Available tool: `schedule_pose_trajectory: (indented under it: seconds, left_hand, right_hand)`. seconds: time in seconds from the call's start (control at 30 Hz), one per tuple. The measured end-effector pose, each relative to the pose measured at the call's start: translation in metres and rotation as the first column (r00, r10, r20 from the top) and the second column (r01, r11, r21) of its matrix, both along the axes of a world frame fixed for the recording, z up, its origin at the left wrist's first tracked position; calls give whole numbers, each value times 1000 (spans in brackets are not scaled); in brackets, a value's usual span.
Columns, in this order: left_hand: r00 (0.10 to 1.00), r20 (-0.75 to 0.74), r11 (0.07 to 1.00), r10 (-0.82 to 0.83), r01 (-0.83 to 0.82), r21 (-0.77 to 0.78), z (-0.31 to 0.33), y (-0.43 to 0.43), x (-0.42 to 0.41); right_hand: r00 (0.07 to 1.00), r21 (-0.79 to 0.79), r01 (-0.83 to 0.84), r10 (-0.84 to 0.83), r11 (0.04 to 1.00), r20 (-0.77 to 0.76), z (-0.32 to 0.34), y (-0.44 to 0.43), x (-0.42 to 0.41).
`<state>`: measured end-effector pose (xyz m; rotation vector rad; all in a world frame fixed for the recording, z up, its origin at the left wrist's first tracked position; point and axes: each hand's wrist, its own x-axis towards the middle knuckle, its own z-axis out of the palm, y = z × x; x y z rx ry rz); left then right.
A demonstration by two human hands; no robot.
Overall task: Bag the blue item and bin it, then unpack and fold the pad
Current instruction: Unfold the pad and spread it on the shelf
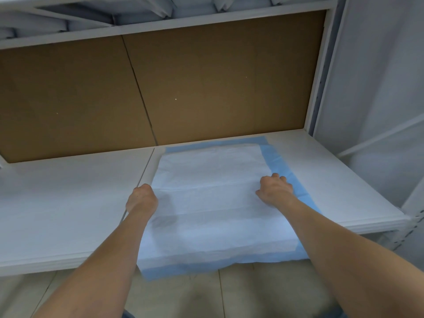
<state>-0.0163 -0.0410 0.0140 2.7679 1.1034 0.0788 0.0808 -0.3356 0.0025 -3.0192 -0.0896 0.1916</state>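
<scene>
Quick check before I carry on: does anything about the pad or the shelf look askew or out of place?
Slightly. The pad lies turned relative to the white shelf, and its near blue edge hangs over the shelf's front lip. The left hand and right hand rest at its side edges. No tears or spills visible.

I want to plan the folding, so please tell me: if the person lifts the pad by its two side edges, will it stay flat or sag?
The pad would probably sag: it looks thin, shows soft creases, and its near edge droops over the shelf front. It seems light, so it may slide when pushed. The left hand and right hand rest at its sides.
</scene>
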Motion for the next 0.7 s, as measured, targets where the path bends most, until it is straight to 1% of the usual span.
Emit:
schedule_pose_trajectory:
  seconds: [0.17,0.27,0.37,0.43,0.5,0.6,0.7]
  left_hand:
    - [999,13,999,32,-31,-26,0,1,2]
    - [1000,-24,1000,18,-19,-12,-1,2,3]
    - [998,-47,999,-33,33,2,-4,2,5]
    - [994,-93,998,-58,60,20,-3,2,5]
    - [991,-121,998,-54,57,24,-2,2,5]
    - [988,-154,998,-18,27,53,1,-2,2]
    - [987,-152,994,-45,59,92,3,-7,1]
  right_hand:
    - [1000,12,-19,19,1000,-3,-1,5,2]
    - [1000,13,-24,24,1000,8,-2,5,2]
    - [1000,11,-10,11,1000,-5,-2,4,1]
    - [1000,27,4,-3,1000,-20,-2,4,1]
    - [999,37,11,-9,999,-37,-2,4,-1]
    - [999,5,8,-8,1000,-46,1,2,-3]
    - [1000,-5,16,-16,1000,-15,5,0,-4]
